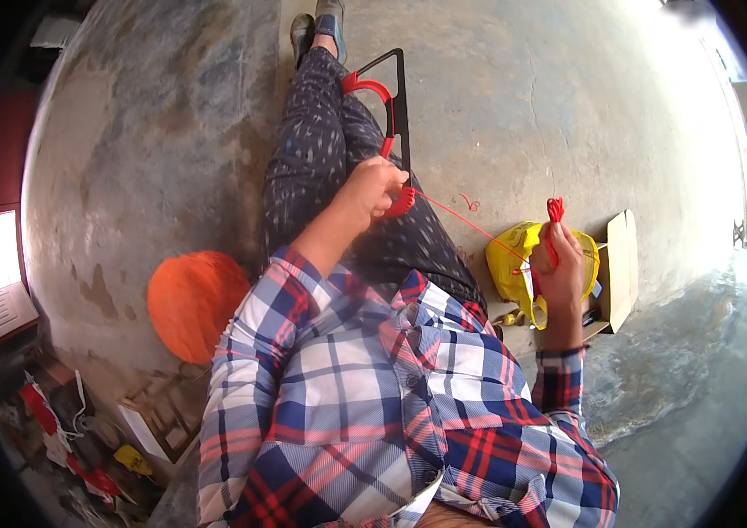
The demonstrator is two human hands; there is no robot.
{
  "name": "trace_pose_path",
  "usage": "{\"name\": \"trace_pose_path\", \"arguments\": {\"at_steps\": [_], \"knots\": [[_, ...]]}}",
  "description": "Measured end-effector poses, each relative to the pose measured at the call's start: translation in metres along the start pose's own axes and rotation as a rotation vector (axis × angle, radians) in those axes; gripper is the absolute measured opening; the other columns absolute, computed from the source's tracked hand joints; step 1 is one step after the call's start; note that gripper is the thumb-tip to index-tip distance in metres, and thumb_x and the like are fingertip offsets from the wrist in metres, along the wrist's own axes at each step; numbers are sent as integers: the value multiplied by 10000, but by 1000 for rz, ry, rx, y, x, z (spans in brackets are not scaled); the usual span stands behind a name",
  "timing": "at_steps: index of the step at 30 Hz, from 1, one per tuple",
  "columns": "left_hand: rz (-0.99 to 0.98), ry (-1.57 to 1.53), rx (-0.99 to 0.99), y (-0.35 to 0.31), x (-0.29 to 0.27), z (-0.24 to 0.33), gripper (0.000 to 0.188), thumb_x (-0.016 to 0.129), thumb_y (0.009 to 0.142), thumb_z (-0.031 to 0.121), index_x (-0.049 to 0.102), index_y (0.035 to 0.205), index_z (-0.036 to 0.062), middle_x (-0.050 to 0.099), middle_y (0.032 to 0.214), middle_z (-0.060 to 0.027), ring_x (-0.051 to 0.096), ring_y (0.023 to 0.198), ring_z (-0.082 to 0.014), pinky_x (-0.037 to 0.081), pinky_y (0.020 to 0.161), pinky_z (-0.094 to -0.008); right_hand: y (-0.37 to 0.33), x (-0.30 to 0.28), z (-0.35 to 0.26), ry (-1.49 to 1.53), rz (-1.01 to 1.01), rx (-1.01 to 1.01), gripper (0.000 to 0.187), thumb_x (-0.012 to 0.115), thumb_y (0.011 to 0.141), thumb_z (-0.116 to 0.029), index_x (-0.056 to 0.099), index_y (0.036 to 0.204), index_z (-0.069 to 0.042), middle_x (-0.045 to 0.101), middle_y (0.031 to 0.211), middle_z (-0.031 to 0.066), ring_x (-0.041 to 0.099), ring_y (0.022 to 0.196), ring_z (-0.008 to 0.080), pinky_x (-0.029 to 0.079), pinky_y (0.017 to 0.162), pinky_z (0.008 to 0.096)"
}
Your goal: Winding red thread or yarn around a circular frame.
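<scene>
While the left hand (372, 187) closes its fingers around the near part of a black frame (404, 132) with red curved parts, the right hand (561, 264) pinches a bunch of red cord (555, 209) well off to the right. The frame's long axis runs away from the body, roughly in line with the outstretched legs (305, 167); its straight black bar lies on the right side, its far end points toward the shoes (331, 26), and its near red end shows just past the left hand, over the right thigh. A thin red strand (461, 217) slants across from that end to the right hand, passing over the floor (479, 114), where a few red scraps (470, 203) lie. Behind the right hand sits a yellow bag (501, 268), its contents mostly hidden by hand and wrist. Just beside it stands an open cardboard box (622, 268) with a raised flap; the forearm covers part of it, so what it holds cannot be told. A round orange cushion (196, 306) lies left of the legs.
</scene>
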State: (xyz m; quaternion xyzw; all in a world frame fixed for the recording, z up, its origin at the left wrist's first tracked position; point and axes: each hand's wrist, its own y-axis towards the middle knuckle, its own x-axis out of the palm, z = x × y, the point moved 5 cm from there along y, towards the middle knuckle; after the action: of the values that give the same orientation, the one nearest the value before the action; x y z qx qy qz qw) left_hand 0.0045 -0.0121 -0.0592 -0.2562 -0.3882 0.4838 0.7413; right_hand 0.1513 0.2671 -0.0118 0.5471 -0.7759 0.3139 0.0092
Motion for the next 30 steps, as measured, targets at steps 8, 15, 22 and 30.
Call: {"name": "trace_pose_path", "arguments": {"at_steps": [8, 15, 22, 30], "knots": [[-62, 916, 1092, -83, 73, 22, 186, 691, 819, 130, 661, 965, 19, 649, 981, -86, 584, 932, -271, 451, 862, -336, 21, 99, 63, 160, -536, 242, 473, 519, 934, -474, 599, 1022, -16, 627, 794, 69, 600, 685, 143, 460, 612, 249], [-47, -110, 754, -67, 28, 42, 176, 621, 885, 82, 633, 1060, 71, 626, 970, -71, 602, 891, -164, 493, 743, -280, 68, 125, 42, 90, -542, 202, 317, 554, 932, -314, 641, 1116, -72, 505, 667, -61, 357, 516, 22, 241, 457, 194], [364, 1402, 1012, -36, 15, 39, 199, 591, 732, -50, 652, 894, 48, 593, 887, -108, 586, 900, -316, 480, 813, -392, 117, 135, 63, -813, -459, -374, 324, 705, 802, -195, 665, 1075, -26, 589, 888, 82, 570, 822, 201, 457, 734, 298], [438, 875, 824, -16, -6, 24, 426, 619, 748, 36, 507, 1159, 26, 490, 1157, -128, 502, 1089, -265, 415, 951, -351, 94, 118, 11, -821, -257, -568, 278, 777, 717, -197, 671, 917, -36, 606, 1116, 129, 592, 1006, 237, 446, 884, 340]]}}
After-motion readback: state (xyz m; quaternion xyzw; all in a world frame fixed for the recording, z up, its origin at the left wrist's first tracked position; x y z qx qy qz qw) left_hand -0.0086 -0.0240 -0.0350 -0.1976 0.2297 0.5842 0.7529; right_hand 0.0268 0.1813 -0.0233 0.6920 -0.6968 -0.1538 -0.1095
